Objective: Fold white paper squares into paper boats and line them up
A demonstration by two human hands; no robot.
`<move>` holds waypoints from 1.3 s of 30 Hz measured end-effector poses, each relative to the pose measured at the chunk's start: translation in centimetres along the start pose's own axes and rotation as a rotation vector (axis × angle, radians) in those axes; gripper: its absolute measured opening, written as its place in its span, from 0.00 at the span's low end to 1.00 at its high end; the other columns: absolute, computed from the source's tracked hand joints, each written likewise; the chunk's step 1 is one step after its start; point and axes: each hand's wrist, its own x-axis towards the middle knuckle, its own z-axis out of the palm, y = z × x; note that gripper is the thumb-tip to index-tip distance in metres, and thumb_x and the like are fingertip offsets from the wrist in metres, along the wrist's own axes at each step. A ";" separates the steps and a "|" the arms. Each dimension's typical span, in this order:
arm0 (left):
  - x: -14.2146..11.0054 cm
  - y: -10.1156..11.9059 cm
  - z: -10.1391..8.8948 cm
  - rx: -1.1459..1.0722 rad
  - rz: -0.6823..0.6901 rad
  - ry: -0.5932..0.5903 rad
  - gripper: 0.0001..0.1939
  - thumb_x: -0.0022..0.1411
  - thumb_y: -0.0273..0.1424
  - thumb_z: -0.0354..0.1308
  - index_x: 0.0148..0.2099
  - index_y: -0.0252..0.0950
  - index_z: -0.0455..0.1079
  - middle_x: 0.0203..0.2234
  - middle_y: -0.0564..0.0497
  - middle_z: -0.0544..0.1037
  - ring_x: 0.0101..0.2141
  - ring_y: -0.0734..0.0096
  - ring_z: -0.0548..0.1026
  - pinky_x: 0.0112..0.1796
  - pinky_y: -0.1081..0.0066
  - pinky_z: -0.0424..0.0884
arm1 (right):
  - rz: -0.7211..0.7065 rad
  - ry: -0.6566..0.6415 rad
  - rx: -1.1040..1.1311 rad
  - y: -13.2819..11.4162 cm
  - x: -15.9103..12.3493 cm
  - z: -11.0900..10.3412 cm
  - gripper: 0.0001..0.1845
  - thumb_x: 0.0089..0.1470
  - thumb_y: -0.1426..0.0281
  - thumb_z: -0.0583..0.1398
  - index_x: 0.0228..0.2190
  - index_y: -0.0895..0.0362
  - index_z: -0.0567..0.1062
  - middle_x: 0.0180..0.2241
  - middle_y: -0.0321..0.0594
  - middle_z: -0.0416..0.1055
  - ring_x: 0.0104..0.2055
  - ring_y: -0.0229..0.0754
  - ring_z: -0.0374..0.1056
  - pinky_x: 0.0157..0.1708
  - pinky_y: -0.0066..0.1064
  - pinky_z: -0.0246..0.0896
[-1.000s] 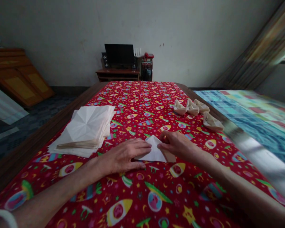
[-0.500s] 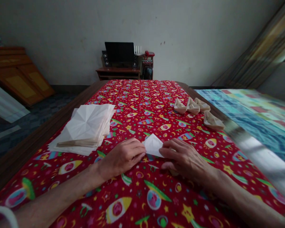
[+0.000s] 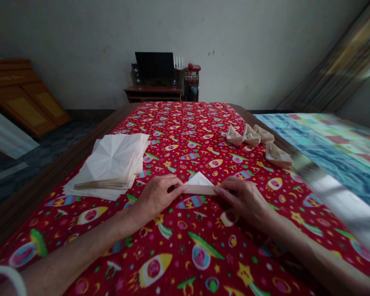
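Note:
A small sheet of white paper (image 3: 199, 181), folded to a point at the top with a straight band along its lower edge, lies on the red patterned cloth between my hands. My left hand (image 3: 162, 193) pinches the band's left end between thumb and fingers. At the right end, my right hand (image 3: 243, 197) grips the band the same way. Left of my left hand lies a stack of creased paper sheets (image 3: 111, 160). Toward the right edge of the table sit several folded paper boats (image 3: 278, 155).
The red cloth (image 3: 185, 246) with rocket prints covers the table (image 3: 6, 209), whose dark wooden edges show. A bed (image 3: 333, 152) is at the right and a wooden cabinet (image 3: 33, 98) at the left. Beyond the table's far end stands a monitor (image 3: 154, 65) on a desk.
The paper's lower edge now shows a folded-up band. My hands have shifted from lying over the paper's sides to pinching the band's two ends, with the right hand slightly further right.

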 end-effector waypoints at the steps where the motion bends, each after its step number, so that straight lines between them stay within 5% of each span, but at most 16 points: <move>1: 0.1 0.1 0.0 0.006 -0.018 0.000 0.13 0.63 0.36 0.52 0.31 0.36 0.72 0.27 0.52 0.76 0.28 0.73 0.72 0.32 0.75 0.64 | 0.026 0.002 0.001 0.1 0.0 0.0 0.17 0.58 0.59 0.53 0.28 0.54 0.76 0.27 0.41 0.71 0.29 0.40 0.65 0.28 0.29 0.59; 6: 0.3 0.3 -0.1 0.023 -0.054 0.004 0.14 0.63 0.37 0.52 0.30 0.36 0.71 0.26 0.53 0.75 0.28 0.73 0.71 0.32 0.75 0.63 | 0.072 -0.053 0.081 -0.1 0.2 -0.7 0.20 0.58 0.58 0.54 0.23 0.57 0.74 0.26 0.38 0.69 0.28 0.36 0.63 0.27 0.26 0.57; 15: 0.1 -0.2 -0.4 -0.094 -0.001 -0.040 0.08 0.60 0.34 0.57 0.31 0.35 0.72 0.27 0.53 0.75 0.29 0.74 0.71 0.31 0.76 0.63 | -0.074 -0.047 0.090 0.7 -1.0 -0.9 0.11 0.58 0.66 0.55 0.33 0.54 0.78 0.31 0.39 0.70 0.31 0.37 0.65 0.30 0.26 0.57; 21: 0.1 -0.5 -0.5 -0.081 -0.006 -0.047 0.09 0.61 0.34 0.56 0.31 0.35 0.72 0.26 0.53 0.74 0.28 0.74 0.71 0.31 0.75 0.63 | 0.014 -0.063 0.115 0.7 -0.8 -1.1 0.15 0.59 0.62 0.54 0.27 0.57 0.74 0.28 0.38 0.70 0.29 0.36 0.64 0.29 0.26 0.56; 39: 0.5 -0.2 0.2 0.120 -0.001 0.075 0.13 0.60 0.32 0.58 0.24 0.34 0.64 0.31 0.53 0.68 0.30 0.74 0.69 0.33 0.72 0.65 | -0.144 0.015 -0.229 1.7 -1.0 -0.4 0.10 0.58 0.63 0.53 0.32 0.51 0.73 0.28 0.41 0.71 0.30 0.41 0.66 0.29 0.31 0.58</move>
